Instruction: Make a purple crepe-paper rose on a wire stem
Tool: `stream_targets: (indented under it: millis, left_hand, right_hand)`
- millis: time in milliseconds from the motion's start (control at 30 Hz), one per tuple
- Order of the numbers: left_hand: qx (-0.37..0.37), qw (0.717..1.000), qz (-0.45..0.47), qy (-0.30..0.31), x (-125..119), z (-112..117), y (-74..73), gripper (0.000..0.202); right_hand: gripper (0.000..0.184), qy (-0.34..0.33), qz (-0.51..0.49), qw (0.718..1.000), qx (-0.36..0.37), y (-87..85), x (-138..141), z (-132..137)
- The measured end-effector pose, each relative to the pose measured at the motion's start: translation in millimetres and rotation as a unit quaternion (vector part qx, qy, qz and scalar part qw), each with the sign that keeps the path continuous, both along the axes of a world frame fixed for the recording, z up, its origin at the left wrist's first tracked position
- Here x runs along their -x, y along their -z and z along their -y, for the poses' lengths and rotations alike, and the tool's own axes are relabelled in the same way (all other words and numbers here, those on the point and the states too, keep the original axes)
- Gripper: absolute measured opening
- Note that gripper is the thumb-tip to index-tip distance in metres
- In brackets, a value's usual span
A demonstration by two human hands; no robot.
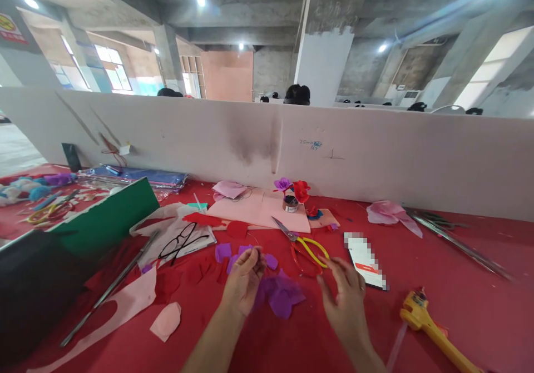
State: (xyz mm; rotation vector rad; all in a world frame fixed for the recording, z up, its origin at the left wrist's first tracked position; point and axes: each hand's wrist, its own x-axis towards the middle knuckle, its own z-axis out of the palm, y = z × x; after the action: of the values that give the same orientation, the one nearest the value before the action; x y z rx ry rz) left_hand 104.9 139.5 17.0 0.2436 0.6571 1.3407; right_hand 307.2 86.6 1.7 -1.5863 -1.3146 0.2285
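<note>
The purple petals [282, 295] lie on the red table [317, 345], in the gap between the two hands; they look thin and loose, so a dragging wrist could probably crease or scatter them; the scissors [293, 236] rest just beyond, handles towards the right hand [344, 287], and a careless sweep of that hand might knock them across the scraps or nudge the phone [367, 262] beside them; the yellow glue gun [417, 312], farther right, could smear something if its nozzle is hot, which cannot be told from here.

The left hand [244, 284] has thumb and forefinger pinched together at the tips, apparently on a small dark piece [257, 254], too small to identify; the right fingers are spread and slightly curled, grasping nothing; whether they brush the scissors' handle cannot be told.
</note>
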Motion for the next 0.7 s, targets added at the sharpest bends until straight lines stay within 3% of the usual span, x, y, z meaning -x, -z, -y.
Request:
stream_targets:
  millis: [67,200,267,467,700]
  left_hand:
    - [-0.026,0.998,-0.046,0.023,-9,8,-0.6,0.028]
    - [-0.087,0.984,-0.125,0.095,-29,30,-3.6,0.023]
    - [-0.107,0.978,-0.125,0.128,-35,38,-3.8,0.022]
    - [-0.122,0.976,-0.13,0.123,-37,38,-1.9,0.026]
    - [-0.119,0.976,-0.096,0.153,-33,34,-1.4,0.028]
  right_hand:
    - [0.033,-0.028,0.015,0.999,-0.022,-2.5,2,2]
    - [0.028,-0.18,-0.073,0.98,0.048,-7.2,19,12]
    - [0.028,-0.216,-0.111,0.967,0.071,-7.4,28,17]
    - [0.031,-0.233,-0.205,0.946,0.092,-9.2,39,23]
    - [0.031,-0.247,-0.262,0.926,0.116,-25.3,45,17]
